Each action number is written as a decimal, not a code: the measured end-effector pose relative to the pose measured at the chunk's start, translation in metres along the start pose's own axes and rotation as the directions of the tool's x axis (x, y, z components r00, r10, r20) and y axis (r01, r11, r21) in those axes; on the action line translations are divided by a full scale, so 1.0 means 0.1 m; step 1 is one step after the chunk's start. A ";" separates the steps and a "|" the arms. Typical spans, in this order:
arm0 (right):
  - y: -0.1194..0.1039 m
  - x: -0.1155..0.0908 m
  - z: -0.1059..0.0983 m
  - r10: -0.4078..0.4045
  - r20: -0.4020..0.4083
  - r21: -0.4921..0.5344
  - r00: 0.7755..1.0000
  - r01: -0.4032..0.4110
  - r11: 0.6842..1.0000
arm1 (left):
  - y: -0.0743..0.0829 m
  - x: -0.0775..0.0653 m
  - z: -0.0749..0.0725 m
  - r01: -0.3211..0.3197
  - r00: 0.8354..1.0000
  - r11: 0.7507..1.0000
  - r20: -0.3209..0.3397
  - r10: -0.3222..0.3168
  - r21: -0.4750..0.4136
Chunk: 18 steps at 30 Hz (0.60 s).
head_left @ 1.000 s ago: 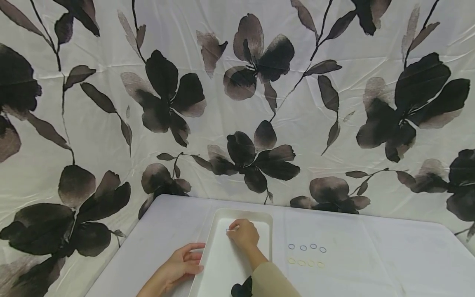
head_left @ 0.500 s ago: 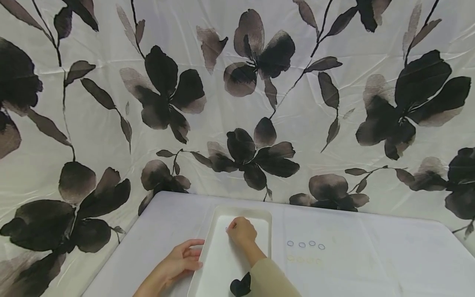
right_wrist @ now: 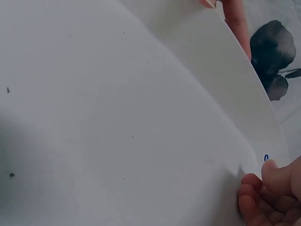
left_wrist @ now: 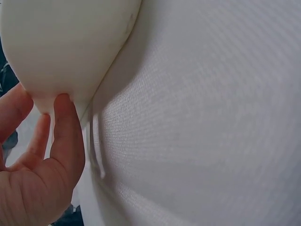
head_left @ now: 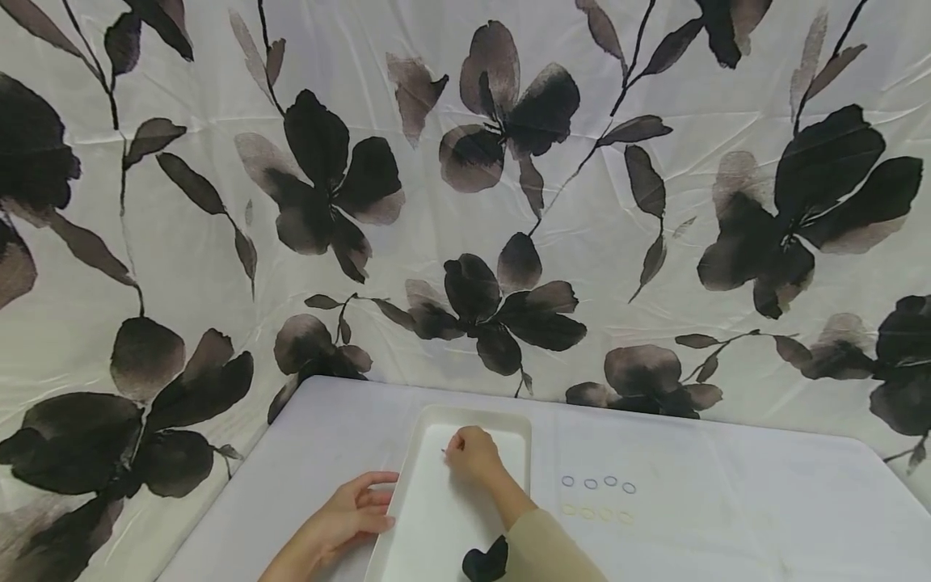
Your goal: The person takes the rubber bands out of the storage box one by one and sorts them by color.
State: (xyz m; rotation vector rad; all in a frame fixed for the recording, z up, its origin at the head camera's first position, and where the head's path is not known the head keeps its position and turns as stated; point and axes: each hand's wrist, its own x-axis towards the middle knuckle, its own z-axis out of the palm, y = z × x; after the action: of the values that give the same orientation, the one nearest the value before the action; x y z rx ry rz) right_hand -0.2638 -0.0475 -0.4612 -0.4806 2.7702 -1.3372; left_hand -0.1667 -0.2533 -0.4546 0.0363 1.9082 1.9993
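Observation:
My right hand [head_left: 474, 454] is over the far part of a white tray [head_left: 414, 533], thumb and fingers brought together. Just beyond its thumb tip, in the right wrist view, shows a small blue ring [right_wrist: 266, 157] that the hand seems to pinch; most of it is hidden. On the tray's left side, my left hand [head_left: 352, 515] holds the rim with thumb and fingertips, also seen in the left wrist view, where fingers [left_wrist: 66, 127] touch the outer wall. Right of the tray lie several thin blue rings [head_left: 590, 484] in a row, with several yellow rings [head_left: 587, 514] nearer me.
A white cloth [head_left: 727, 501] covers the table. Behind it hangs a white curtain [head_left: 407, 275] printed with dark flowers. A dark rounded object [head_left: 486, 562] sits by the right sleeve [head_left: 549, 550]. Small dark specks [right_wrist: 12, 175] dot the tray floor.
The right hand stays near the same place in the tray while its forearm and sleeve shift slightly right. Less of the blue ring shows beside its fingertips. The left hand keeps its place.

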 end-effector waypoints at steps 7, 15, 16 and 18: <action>-0.05 -0.01 -0.13 0.033 0.038 0.181 0.999 -0.039 0.983 | 0.01 -0.01 0.02 0.003 1.000 1.000 0.004 -0.003 -0.012; -0.11 -0.04 -0.27 0.065 0.104 0.327 0.992 -0.096 0.940 | 0.01 -0.02 0.02 0.020 1.000 1.000 -0.006 -0.020 -0.023; -0.11 -0.04 -0.29 0.071 0.109 0.339 0.992 -0.104 0.935 | 0.02 -0.02 0.02 0.015 1.000 1.000 -0.004 -0.015 -0.021; -0.11 -0.04 -0.32 0.078 0.113 0.363 0.990 -0.114 0.925 | 0.03 -0.01 0.02 0.006 1.000 1.000 -0.001 -0.006 -0.016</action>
State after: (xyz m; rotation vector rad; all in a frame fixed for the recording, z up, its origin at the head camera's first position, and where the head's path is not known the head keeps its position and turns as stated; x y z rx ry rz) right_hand -0.2623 -0.0285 -0.4332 -0.3704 2.3492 -1.7066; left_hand -0.1656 -0.2517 -0.4514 0.0253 1.8902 2.0107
